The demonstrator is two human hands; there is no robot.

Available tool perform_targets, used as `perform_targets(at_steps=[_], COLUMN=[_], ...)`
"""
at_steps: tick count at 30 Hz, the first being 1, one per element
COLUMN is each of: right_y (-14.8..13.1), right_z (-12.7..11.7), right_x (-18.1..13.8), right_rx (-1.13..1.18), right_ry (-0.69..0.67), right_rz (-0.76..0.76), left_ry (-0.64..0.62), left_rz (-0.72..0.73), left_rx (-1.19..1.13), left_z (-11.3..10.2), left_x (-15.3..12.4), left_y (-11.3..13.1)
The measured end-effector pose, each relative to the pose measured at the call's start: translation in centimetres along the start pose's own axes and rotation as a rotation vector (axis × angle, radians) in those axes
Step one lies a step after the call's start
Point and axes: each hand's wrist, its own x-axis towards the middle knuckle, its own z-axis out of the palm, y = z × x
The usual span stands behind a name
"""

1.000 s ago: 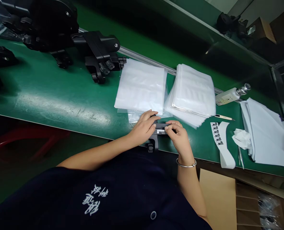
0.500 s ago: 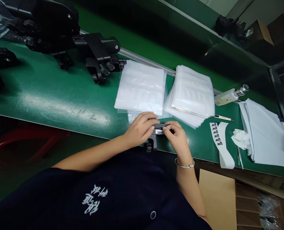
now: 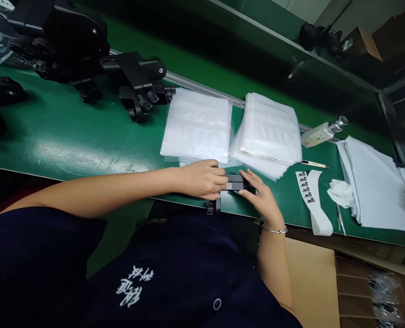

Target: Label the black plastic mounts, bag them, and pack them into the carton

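At the near edge of the bench lies a black plastic part (image 3: 236,183) with a knobbed clamp-like piece hanging from its left end. My left hand (image 3: 204,180) is closed over its left side, fingers curled on top with a pale patch at their tips. Around the right end, my right hand (image 3: 262,196) holds the part between thumb and fingers. Just beyond my hands, a stack of clear plastic bags (image 3: 197,125) reaches close to my left fingertips.
Another bag stack (image 3: 271,130) lies to the right. Further right are a bottle (image 3: 320,135), a thin pen-like tool (image 3: 315,164), a label strip (image 3: 314,200), crumpled tissue (image 3: 341,193), tweezers (image 3: 341,221) and white sheets (image 3: 376,187). Black assemblies (image 3: 137,84) stand at the left.
My left hand has turned and closed over the part, its forearm now straighter across the bench. My right hand has moved from pinching its front to its right end.
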Motion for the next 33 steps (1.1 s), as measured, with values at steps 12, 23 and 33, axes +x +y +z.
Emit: perform_targets(at_steps=[12,23,33], right_y=[-0.4,-1.6,-5.1], right_z=[1.2,2.5,0.0], right_x=[-0.6,-1.2,-6.1], right_rx=[-0.46,-0.336,0.198], right_ry=[0.066,0.112,0.244], right_rz=[-0.373,-0.321,0.064], left_ry=[0.061,-0.248,-0.271], left_rz=[-0.626,-0.811,-1.104], left_rx=[0.053,0.121,-0.503], left_z=[0.0,1.0,-3.1], left_x=[-3.6,-6.0,-5.6], left_y=[-1.4,-2.5,-8.2])
